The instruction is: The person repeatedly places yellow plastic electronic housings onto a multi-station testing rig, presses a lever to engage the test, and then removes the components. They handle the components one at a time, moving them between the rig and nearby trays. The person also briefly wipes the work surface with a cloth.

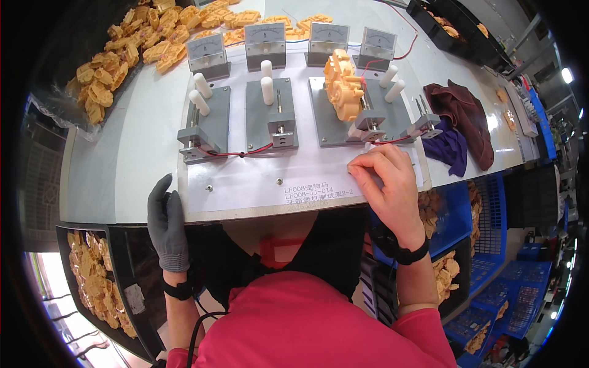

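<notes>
My right hand [388,184], bare with a black wristband, rests fingers curled on the front right of a white test board [257,178], close to a grey clamp [370,122]. An orange plastic gearbox part [343,86] stands clamped on the third grey fixture plate [328,119]. My left hand [167,224], in a grey glove, lies flat against the board's front left edge and holds nothing. Two other fixture plates [211,119] [270,113] with white pegs stand bare. Red wires run between the clamps.
Several grey analog meters [265,43] line the board's back. Heaps of orange parts [123,55] lie far left, and a black tray [98,288] of them sits lower left. Brown and purple cloths [460,122] lie right. Blue crates [485,306] stand lower right.
</notes>
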Demonstrator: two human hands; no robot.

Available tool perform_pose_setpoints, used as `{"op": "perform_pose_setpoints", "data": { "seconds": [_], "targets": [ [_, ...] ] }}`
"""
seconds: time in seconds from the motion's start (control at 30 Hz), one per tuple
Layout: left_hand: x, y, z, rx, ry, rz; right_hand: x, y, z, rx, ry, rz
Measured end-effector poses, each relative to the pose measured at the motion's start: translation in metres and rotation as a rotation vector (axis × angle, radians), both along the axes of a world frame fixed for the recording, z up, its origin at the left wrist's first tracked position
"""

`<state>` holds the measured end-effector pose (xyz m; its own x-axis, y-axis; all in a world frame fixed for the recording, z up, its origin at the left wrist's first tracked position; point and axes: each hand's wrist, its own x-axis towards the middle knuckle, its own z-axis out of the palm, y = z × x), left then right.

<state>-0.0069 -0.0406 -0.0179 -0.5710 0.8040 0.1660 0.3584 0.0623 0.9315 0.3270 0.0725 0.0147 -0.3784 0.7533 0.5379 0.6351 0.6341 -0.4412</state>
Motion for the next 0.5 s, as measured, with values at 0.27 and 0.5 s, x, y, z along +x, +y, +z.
{"op": "perform_pose_setpoints", "data": {
  "seconds": [0.27, 0.5],
  "targets": [
    [-0.0030, 0.0005, -0.0034, -0.001, -0.004, 0.006, -0.0007, 0.0002, -0.0016, 0.039, -0.002, -0.004],
    [-0.0002, 0.0016, 0.0006, 0.008, 0.017, 0.000, -0.0017, -0.0004, -0.0013, 0.058, 0.008, -0.007]
  ]
}}
